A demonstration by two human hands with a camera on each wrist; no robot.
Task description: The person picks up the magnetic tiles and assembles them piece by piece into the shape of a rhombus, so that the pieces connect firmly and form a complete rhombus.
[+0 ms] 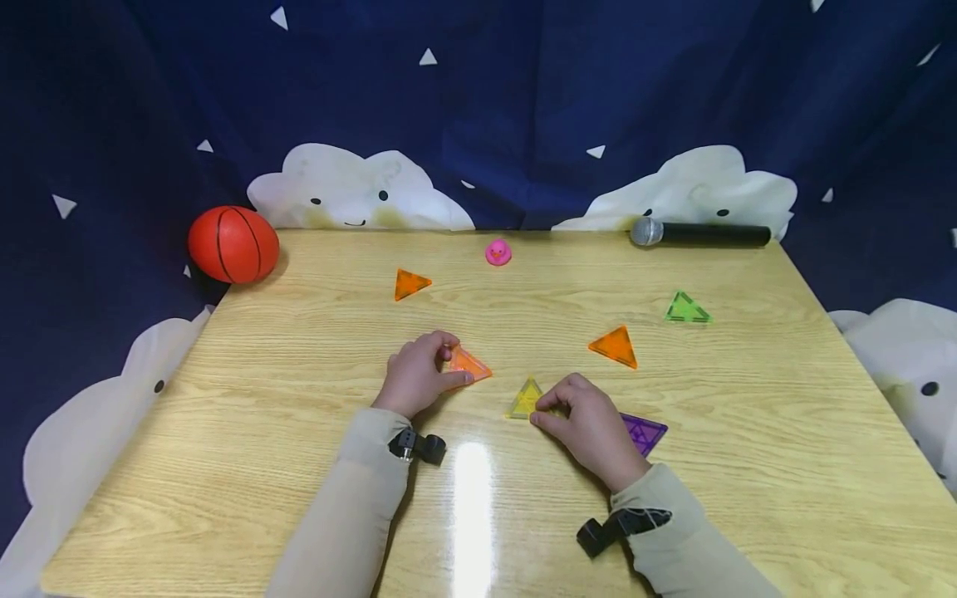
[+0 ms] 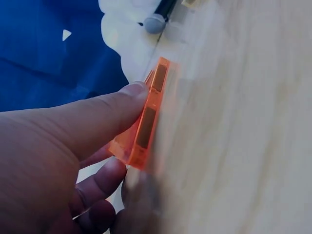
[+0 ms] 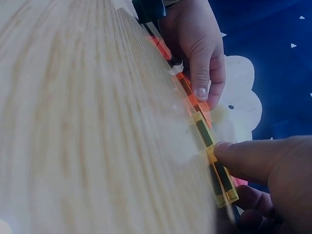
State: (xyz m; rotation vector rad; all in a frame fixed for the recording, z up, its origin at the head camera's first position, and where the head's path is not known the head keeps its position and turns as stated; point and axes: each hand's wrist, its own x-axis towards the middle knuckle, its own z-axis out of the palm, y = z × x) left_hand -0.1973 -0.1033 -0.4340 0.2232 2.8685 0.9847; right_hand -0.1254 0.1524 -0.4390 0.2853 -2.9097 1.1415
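Between thumb and fingers, my left hand [image 1: 417,375] pinches a translucent orange triangular magnetic tile [image 1: 469,364] low over the table. Dark magnet strips show along the orange tile's edge [image 2: 147,124] in the left wrist view. My right hand [image 1: 592,425] holds a yellow triangular magnetic tile [image 1: 525,400] by its right side, thumb on its edge [image 3: 214,156]. The two tiles are apart in the head view. Partly hidden behind the right hand lies a purple triangular tile [image 1: 646,433].
Two more orange triangular tiles, one at the back left [image 1: 410,284] and one right of centre [image 1: 616,346], lie on the wooden table [image 1: 224,432]. Farther right is a green tile [image 1: 686,308]. A pink duck [image 1: 498,252], red ball [image 1: 235,245] and microphone [image 1: 706,234] line the back.
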